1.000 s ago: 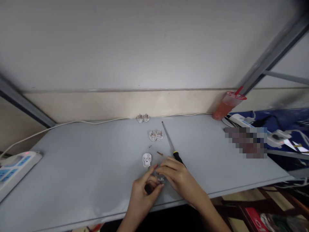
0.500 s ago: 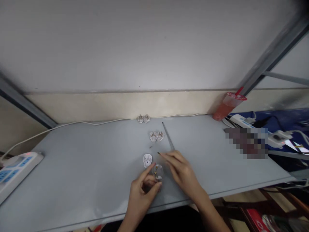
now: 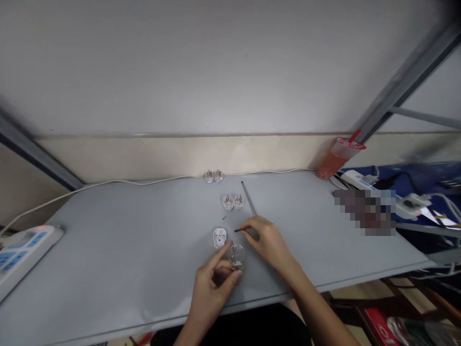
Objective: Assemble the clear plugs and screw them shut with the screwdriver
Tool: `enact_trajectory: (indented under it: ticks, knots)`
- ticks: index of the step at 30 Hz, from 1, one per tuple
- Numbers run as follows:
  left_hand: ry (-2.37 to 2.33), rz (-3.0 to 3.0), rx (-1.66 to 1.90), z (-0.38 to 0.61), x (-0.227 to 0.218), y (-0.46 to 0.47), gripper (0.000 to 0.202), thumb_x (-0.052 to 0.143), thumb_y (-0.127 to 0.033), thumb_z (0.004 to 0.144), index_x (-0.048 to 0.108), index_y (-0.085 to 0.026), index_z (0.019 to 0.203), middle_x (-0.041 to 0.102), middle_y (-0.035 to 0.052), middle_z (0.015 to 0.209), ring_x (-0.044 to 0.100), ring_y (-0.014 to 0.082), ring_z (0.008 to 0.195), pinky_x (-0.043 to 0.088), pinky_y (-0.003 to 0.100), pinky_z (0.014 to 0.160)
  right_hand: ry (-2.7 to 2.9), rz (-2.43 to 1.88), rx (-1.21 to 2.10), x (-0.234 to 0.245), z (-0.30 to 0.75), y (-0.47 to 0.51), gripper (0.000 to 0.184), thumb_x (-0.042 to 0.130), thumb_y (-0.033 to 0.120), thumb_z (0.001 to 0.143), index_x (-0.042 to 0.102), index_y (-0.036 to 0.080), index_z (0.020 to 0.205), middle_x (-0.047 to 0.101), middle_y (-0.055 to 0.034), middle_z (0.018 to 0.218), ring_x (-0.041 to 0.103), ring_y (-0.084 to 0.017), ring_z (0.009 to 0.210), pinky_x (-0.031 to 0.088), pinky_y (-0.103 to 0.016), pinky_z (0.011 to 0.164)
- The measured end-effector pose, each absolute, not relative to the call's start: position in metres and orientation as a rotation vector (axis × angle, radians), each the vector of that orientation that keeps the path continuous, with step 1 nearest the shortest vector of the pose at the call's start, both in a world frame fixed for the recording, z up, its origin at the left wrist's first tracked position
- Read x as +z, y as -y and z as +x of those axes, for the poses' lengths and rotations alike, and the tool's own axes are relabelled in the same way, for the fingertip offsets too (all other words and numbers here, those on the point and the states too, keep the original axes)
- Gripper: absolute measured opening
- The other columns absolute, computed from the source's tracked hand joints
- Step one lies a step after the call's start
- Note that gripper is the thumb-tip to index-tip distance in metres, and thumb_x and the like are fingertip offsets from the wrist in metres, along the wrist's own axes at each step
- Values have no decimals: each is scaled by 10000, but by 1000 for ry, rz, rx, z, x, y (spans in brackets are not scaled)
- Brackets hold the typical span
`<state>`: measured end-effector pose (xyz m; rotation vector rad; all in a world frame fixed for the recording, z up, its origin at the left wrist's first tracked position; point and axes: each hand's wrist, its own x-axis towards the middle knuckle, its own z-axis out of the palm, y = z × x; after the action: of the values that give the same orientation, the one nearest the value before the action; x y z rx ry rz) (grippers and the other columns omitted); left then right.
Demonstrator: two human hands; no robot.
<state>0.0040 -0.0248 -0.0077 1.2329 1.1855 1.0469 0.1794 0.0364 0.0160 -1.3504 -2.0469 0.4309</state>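
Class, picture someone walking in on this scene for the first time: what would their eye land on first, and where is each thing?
The left hand and right hand stand out first, at the front of the grey table: the left holds a clear plug casing, and the right pinches a small dark pin. Beyond them, a screwdriver shaft points toward the wall beside white plug parts. At the far right, a plastic cup of reddish drink catches the eye.

A pixelated patch masks the right of the table; the right hand hides the handle of the screwdriver, and the dark sliver in its fingers is too small to identify.
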Motion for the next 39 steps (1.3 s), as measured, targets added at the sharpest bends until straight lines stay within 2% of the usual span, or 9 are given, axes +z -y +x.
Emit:
enact_trajectory:
  ticks: [4,12,19,26,30,33,36,39]
  knots:
    - [-1171,1212,1056,4,-8,25,612,710,-269,726,569,-112,1301,657,-22,641,608,115,579,528,213,651,2080,-1077,492,32,188,-18,86,549,165,890,633,185,900,663,-7,888,613,-83,851,507,-202,771]
    - [-1155,1184,1063,4,-9,23,634,721,-280,716,566,-88,1300,656,-8,646,604,119,581,518,213,646,2266,-826,345,34,187,-7,197,474,92,910,625,160,1017,654,-42,940,565,-127,922,516,-273,821]
    - [-1145,1117,1079,4,-11,23,641,740,-271,695,571,-95,1288,644,-15,637,592,116,587,508,211,642,2348,-732,45,38,186,-4,163,479,116,911,639,85,927,660,-87,952,542,-180,948,536,-316,804]
    - [-1122,1112,1056,3,-10,23,625,723,-268,715,558,-80,1288,639,-19,632,592,118,597,502,214,645,2375,-699,-143,34,182,-3,113,543,100,872,650,72,849,666,-85,897,550,-198,908,560,-324,756]
    - [-1117,1094,1078,2,-11,24,626,729,-262,708,561,-91,1286,635,-24,636,595,118,602,511,217,649,2385,-670,-193,29,177,-3,92,563,95,856,650,77,832,672,-82,901,559,-204,914,566,-333,780]
    - [-1094,1085,1094,1,-11,24,630,728,-270,717,552,-102,1299,649,-17,652,615,127,615,523,225,653,2380,-700,-107,27,173,2,189,523,108,886,638,74,1031,674,-83,1005,563,-190,1016,556,-311,879]
    - [-1088,1063,1124,1,-14,24,623,725,-280,729,551,-115,1304,642,-26,640,628,128,599,534,230,649,2336,-827,86,21,180,7,404,378,59,916,503,125,1294,608,-80,1228,511,-148,1196,498,-309,1019]
    - [-1110,1043,1145,1,-15,25,603,727,-286,727,568,-119,1284,636,-33,636,632,123,585,540,227,650,2246,-1122,-13,12,215,-1,472,338,45,875,520,223,1273,570,-43,1294,487,-141,1257,458,-362,1071]
